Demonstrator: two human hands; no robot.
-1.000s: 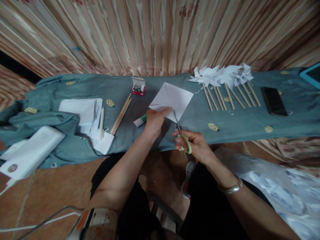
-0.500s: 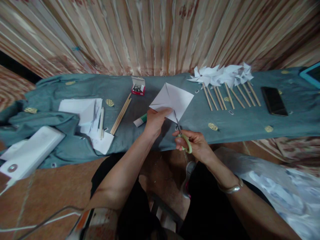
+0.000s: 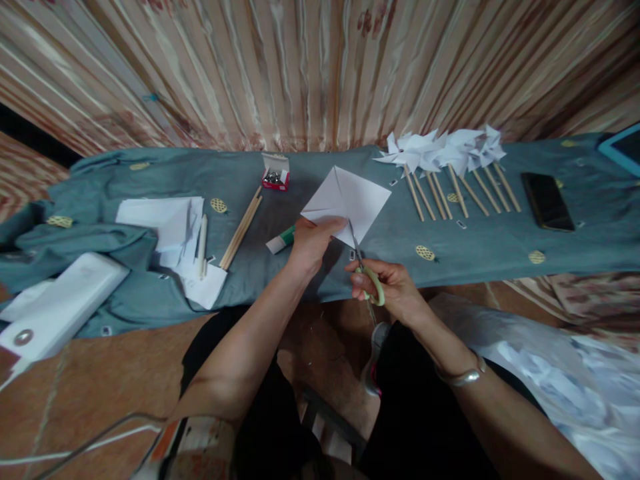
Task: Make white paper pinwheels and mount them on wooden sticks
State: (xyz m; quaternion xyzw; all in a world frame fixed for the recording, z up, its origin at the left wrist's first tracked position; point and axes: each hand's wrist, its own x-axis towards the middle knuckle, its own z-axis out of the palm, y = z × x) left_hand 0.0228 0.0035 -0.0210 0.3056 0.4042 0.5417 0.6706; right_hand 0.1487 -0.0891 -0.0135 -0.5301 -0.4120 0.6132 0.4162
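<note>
A square sheet of white paper (image 3: 364, 199) with slits and creases toward its middle is pinched in my left hand (image 3: 311, 241), thumb on top. My right hand (image 3: 393, 285) grips scissors (image 3: 373, 283) with pale green handles. Their blades point away from me and lie at the paper's near corner, along a line toward its centre. Under my left hand, a green and white tube or stick (image 3: 281, 239) rests on the cloth, partly hidden. Beyond it stands an open small red box (image 3: 275, 175) of shiny metal pieces.
Paper pinwheels (image 3: 440, 152) on wooden sticks lie at the back right, beside a black phone (image 3: 547, 201). Left are loose wooden sticks (image 3: 241, 230), paper sheets (image 3: 140, 212) and a white power bank-like device (image 3: 67, 303). A plastic bag (image 3: 540, 380) sits below right.
The paper has shifted very slightly to the right in my left hand. The scissors stay at its near corner, and both hands are almost still.
</note>
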